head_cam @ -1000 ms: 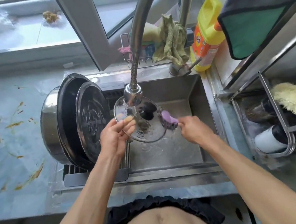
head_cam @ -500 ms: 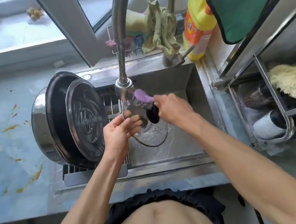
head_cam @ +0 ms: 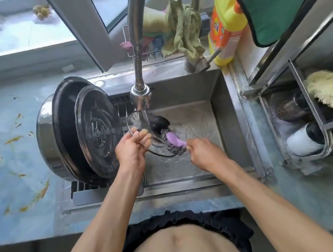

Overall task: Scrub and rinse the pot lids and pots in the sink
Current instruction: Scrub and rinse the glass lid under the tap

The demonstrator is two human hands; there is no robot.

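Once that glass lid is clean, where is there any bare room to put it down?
Bare sink floor lies right of the glass lid, up to the sink's right wall. The blue counter left of the big pot is open but stained. The drying rack is crowded.

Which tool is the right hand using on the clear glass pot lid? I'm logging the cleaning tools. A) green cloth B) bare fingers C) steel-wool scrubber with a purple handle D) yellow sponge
C: the right hand grips a steel-wool scrubber with a purple handle against the clear glass pot lid, which the left hand holds.
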